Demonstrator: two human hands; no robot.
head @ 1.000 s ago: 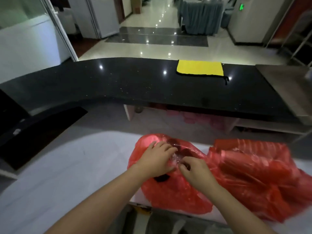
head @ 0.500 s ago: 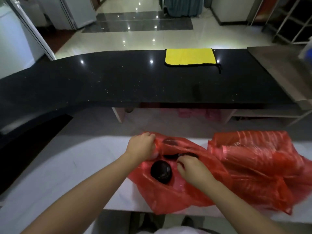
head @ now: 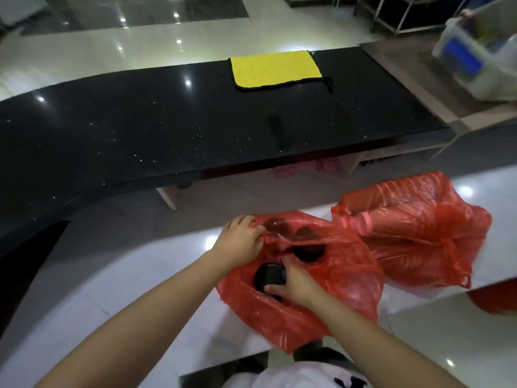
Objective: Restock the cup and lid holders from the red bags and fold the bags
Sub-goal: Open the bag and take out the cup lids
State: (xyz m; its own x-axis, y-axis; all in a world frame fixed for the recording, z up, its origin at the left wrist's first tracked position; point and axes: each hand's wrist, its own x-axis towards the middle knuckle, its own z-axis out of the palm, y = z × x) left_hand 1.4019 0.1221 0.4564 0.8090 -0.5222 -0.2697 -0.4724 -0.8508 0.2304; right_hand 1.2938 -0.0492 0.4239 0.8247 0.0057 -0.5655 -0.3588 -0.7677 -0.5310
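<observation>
A red plastic bag lies open on the white counter in front of me. Inside it are black lids. My left hand grips the bag's upper left rim and holds the mouth open. My right hand reaches into the bag, its fingers curled round a stack of black lids. Another black lid shows deeper in the opening. A second red bag, full and bulging, sits to the right on the same counter; its contents are hidden.
A long black counter runs across the back, with a yellow cloth lying on it. A clear plastic bin with blue contents stands on a table at the far right. Shiny tiled floor lies beyond.
My right hand has gone down into the bag and closed round the black lids. My left hand keeps pulling the rim open. The view has tilted further down.
</observation>
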